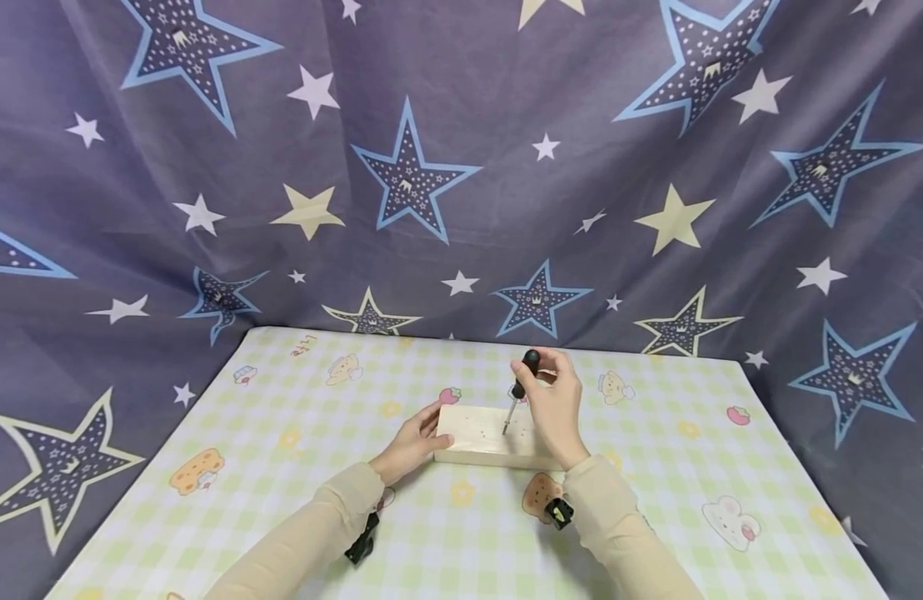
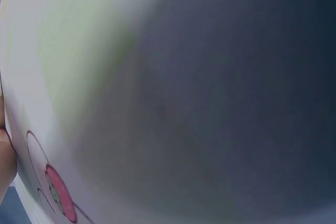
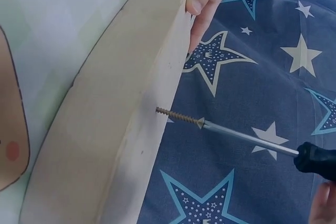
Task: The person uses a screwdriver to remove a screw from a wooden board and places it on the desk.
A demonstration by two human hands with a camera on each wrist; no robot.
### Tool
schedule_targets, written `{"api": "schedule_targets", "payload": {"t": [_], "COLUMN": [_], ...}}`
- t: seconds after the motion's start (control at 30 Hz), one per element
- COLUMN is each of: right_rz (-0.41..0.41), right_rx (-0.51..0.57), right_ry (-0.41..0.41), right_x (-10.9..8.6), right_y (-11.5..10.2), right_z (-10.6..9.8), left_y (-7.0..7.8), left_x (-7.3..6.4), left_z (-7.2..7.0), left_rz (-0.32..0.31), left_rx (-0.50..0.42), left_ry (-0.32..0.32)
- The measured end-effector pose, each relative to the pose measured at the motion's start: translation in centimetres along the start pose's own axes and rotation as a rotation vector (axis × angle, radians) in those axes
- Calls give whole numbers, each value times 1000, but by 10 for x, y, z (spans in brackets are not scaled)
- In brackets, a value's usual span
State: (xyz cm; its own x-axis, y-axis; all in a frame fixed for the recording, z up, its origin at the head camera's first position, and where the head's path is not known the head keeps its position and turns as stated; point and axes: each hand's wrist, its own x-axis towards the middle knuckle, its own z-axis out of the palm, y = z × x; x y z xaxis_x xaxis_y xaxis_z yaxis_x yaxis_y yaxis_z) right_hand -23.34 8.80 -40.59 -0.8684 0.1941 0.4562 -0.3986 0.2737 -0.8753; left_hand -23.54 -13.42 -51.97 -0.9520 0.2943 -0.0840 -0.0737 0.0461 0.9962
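Observation:
A pale wooden block (image 1: 465, 423) lies on the table, with several small holes in its top face. My left hand (image 1: 411, 443) grips the block's left end, thumb on the near side and fingers behind. Between the thumb and fingers of my right hand (image 1: 557, 408) is the black handle of a screwdriver (image 1: 527, 372), held tilted over the block. In the right wrist view the shaft meets the head of a brownish screw (image 3: 179, 116). The screw's tip is at the top face; whether it has entered the wood I cannot tell. The left wrist view is mostly blurred, showing a bit of hand (image 2: 7, 161).
A green-and-white checked cloth (image 1: 296, 467) with cartoon prints covers the table. Behind and beside it hangs a dark curtain (image 1: 461, 108) with stars. A black wrist device sits under each forearm, close to the tabletop.

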Motion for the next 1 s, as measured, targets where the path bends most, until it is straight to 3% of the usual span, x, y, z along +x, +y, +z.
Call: {"api": "schedule_targets", "payload": {"t": [0.43,0.57,0.73,1.0], "right_rz": [-2,46,72,73], "right_rx": [64,68,29,20], "right_ry": [-149,-137,-94,-73], "right_x": [-2,-3,-4,1], "right_y": [-4,-7,-27,-6], "right_z": [-2,-2,-3,-3], "left_y": [0,-2,-2,-2], "left_x": [1,2,2,3], "left_z": [1,0,0,2], "left_rz": [5,1,2,-5], "left_rx": [-6,4,5,4], "left_ry": [0,-6,-4,5]}}
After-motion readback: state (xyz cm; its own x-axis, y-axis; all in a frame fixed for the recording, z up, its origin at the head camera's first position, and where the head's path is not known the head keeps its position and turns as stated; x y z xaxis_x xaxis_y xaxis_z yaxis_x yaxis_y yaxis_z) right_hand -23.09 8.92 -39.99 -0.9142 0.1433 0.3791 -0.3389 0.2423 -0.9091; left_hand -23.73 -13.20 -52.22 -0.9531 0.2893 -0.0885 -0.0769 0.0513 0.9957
